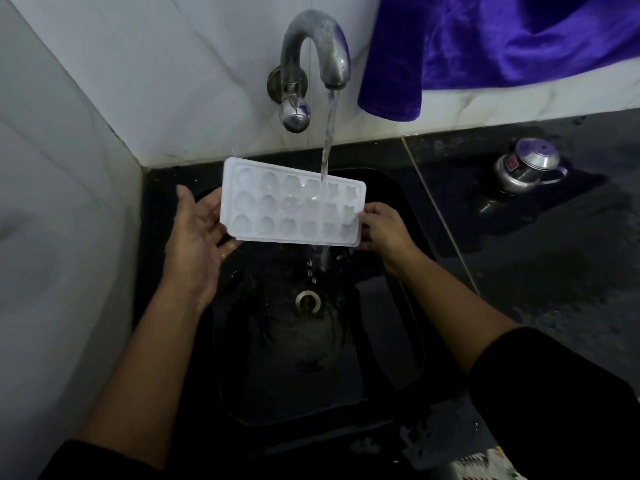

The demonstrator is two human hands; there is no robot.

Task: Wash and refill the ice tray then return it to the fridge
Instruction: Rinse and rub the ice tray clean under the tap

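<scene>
Two hands on our ice tray (277, 206) under the tap (313, 46): left hand (197, 233) spread underneath, right hand (384, 230) pinching its right end.

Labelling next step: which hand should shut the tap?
Left, probably. The left hand lies open under the tray, left of the stream, like the tap knob; the right hand pinches the tray and could hold it.

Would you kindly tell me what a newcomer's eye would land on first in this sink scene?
The white ice tray stands out most, held over the black sink, the left hand supporting its left end and the right hand pinching its right end. A stream of water from the curved metal tap above hits the tray and spills off its near edge. A bright purple cloth hangs at top right.
</scene>
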